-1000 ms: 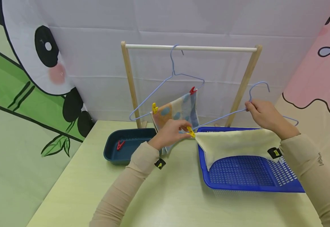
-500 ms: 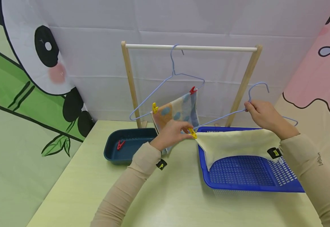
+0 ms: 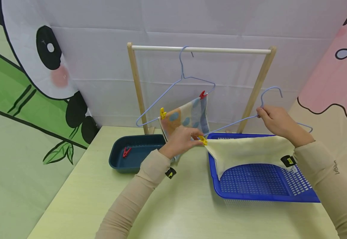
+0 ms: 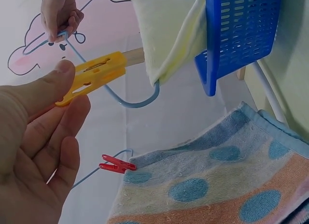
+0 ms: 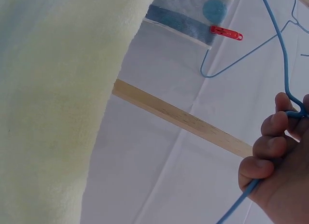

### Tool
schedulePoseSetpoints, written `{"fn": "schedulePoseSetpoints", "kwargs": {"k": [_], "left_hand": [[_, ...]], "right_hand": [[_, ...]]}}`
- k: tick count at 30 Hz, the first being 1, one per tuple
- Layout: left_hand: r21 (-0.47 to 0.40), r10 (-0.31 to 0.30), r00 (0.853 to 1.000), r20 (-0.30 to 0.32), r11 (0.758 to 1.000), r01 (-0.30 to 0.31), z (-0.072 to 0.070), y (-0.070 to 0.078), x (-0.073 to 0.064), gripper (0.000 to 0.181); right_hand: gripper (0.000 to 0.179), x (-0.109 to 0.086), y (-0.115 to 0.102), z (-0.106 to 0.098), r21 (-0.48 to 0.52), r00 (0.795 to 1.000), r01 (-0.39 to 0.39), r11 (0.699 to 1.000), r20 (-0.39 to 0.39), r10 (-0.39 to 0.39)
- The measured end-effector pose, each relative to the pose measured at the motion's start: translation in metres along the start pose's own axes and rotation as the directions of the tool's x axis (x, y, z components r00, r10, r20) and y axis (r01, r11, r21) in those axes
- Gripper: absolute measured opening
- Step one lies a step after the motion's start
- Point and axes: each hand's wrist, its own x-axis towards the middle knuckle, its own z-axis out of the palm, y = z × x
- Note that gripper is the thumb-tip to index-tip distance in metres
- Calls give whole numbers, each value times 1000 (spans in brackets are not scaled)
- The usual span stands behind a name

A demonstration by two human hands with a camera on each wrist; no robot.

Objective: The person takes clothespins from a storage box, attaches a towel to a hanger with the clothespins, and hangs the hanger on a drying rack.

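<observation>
My left hand (image 3: 180, 141) pinches a yellow clothespin (image 4: 94, 78) between thumb and fingers. In the head view the clothespin is at the left corner of a pale yellow towel (image 3: 248, 149); whether it grips the cloth I cannot tell. That towel is draped over the bottom wire of a blue hanger (image 3: 230, 125). My right hand (image 3: 276, 122) grips the hanger near the base of its hook, fingers curled round the wire in the right wrist view (image 5: 289, 151). The hanger's lower right part is mostly hidden behind my right hand and forearm.
A patterned towel (image 3: 185, 116) hangs from another hanger (image 3: 167, 91) on the rack's white bar (image 3: 230, 50), held by a yellow and a red clothespin (image 3: 203, 95). A dark tray (image 3: 113, 162) with a loose red clothespin stands left; a blue basket (image 3: 260, 199) lies beneath the pale towel.
My left hand has shifted slightly right with the yellow clothespin, whose tilt has changed a little. My right hand and the hanger stay almost where they were.
</observation>
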Motion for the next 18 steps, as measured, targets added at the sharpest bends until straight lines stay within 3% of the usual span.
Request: {"fn": "schedulePoseSetpoints", "kwargs": {"k": [10,18], "left_hand": [[40,-21,999,-31,999,23,0,5,2,19],[96,31,997,-76,995,-23,0,7,4,13]], "right_hand": [[44,-2,-3,-5,10,1000,-13,1000,-25,13],[44,-1,-4,-9,-5,999,-16,1000,-48,16]]}}
